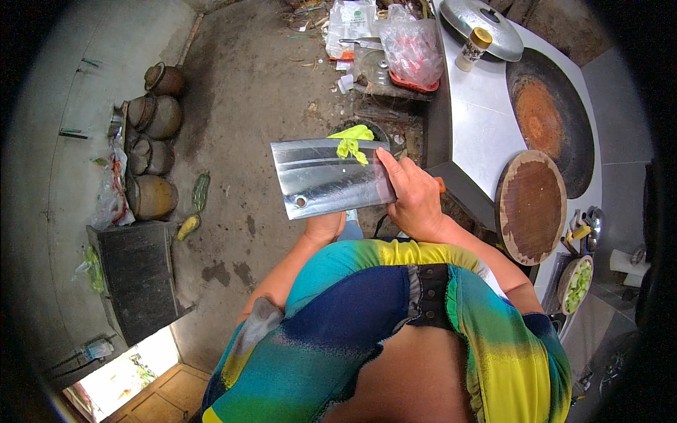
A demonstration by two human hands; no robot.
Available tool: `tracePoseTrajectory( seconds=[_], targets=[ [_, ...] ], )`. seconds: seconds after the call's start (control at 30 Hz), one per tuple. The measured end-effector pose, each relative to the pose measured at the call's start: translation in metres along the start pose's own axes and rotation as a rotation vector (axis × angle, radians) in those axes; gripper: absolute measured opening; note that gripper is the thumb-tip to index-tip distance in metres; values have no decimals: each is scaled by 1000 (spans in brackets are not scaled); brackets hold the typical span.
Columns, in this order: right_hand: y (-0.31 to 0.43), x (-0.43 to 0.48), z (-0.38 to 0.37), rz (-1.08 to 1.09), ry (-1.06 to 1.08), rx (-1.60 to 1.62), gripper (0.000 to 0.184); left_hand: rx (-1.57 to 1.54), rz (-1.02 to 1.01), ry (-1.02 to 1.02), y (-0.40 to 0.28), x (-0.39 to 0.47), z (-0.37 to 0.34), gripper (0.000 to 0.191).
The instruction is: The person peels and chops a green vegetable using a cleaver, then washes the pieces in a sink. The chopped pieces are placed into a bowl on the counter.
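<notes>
My right hand (415, 193) grips a broad metal cleaver (333, 185) near its handle, the index finger laid along the blade. The handle's orange end shows past the palm. Pale green vegetable pieces (355, 133) show at the blade's far edge, and some overlap its face. I cannot tell whether they cling to the blade or lie against it. Below the blade, my left hand (325, 226) shows only its wrist and heel. Its fingers are hidden behind the cleaver, so what they hold cannot be seen. A dark round container (378, 129) sits on the floor beyond, partly covered.
On the right, a white counter (478, 127) holds a large wok (550, 116), a metal lid (484, 29), a jar (472, 50), a round wooden board (531, 206) and a basket of cut green pieces (577, 285). Clay pots (153, 195) and gourds (200, 191) stand left.
</notes>
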State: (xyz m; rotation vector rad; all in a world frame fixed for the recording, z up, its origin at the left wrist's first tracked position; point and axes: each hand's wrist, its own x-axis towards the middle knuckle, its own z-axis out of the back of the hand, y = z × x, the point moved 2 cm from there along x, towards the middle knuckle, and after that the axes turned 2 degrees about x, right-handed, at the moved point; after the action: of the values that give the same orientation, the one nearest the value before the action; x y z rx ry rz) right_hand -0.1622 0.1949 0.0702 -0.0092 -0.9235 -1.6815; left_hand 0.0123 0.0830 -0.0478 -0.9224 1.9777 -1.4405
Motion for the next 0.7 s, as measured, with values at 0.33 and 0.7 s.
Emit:
tracePoseTrajectory(
  seconds=[0.33,0.7],
  targets=[
    [-66,-10,-23,-377,159,-82,35,-307,42,-125,-84,29,-40,74],
    [-38,3,-5,-118,-20,150,51,-360,81,68,-89,55,-3,82]
  ],
)
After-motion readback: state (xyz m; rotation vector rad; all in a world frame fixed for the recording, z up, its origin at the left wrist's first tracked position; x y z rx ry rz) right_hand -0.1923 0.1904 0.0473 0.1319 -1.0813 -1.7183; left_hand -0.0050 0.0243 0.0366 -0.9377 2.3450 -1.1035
